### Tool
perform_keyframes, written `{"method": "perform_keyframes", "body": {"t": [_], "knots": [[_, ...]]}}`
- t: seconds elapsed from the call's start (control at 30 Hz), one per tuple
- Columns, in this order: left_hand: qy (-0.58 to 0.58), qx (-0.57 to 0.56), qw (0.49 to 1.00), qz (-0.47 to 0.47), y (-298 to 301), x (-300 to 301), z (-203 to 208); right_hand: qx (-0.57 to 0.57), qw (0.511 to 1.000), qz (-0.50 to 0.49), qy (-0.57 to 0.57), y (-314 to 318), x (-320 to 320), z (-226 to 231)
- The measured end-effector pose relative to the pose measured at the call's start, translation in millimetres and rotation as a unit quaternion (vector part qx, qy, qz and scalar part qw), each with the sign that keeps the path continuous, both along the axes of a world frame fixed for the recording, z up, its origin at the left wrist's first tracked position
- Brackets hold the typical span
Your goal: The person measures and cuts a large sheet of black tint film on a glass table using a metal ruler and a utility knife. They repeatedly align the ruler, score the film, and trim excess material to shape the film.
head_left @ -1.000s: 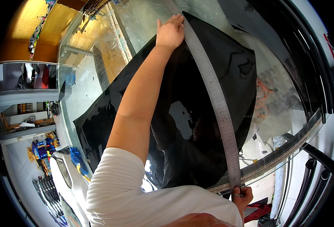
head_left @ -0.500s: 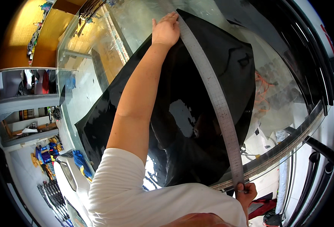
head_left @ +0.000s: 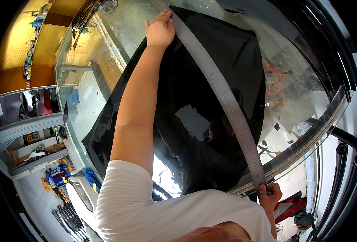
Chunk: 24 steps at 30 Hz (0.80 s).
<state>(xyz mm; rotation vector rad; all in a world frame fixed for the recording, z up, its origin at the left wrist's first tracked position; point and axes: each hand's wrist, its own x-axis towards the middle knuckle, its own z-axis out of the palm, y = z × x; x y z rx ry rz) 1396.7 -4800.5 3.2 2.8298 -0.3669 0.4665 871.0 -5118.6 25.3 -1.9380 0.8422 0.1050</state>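
A long steel ruler (head_left: 211,76) lies slantwise across a large glossy black film sheet (head_left: 227,44), from the far edge down to the near right. My left hand (head_left: 161,29) rests flat by the film's far corner, fingers stretched against the ruler's left edge. At the ruler's near end, my right hand (head_left: 270,195) is closed, its thumb and fingers pinching a small thin metallic tool. Too little of that tool shows to name it. My left forearm hides part of the film.
Beneath the film is a glass tabletop (head_left: 81,117), with a printed measuring strip (head_left: 295,159) along its near right edge. Orange cord (head_left: 274,78) shows at the right. Black tubes (head_left: 340,177) stand beyond it. Shelves (head_left: 37,121) and a pile of coloured items (head_left: 57,177) are on the left.
The whole view has shifted and turned slightly. Ruler, film and both hands keep nearly the same places relative to each other. My right hand still grips at the ruler's near end.
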Motion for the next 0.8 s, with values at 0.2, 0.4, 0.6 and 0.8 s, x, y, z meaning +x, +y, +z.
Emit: {"method": "perform_keyframes", "body": {"t": [0.2, 0.4, 0.6, 0.8], "knots": [[-0.032, -0.009, 0.999, -0.009, 4.8, 4.0, -6.6, 0.016, 1.0, 0.001, -0.001, -3.5, 1.9, 0.7], [0.002, -0.003, 1.0, 0.003, 2.4, 0.0, -1.0, 0.01, 1.0, 0.005, -0.001, -2.1, 4.3, 1.8], [-0.006, -0.004, 1.0, 0.0, 0.1, -0.7, 2.8, 0.017, 1.0, 0.007, -0.013, -1.5, 7.1, 3.2], [0.0, -0.003, 1.0, 0.001, 1.2, 0.4, 1.4, 0.031, 0.999, 0.0, 0.011, -2.9, 7.6, 4.7]]}}
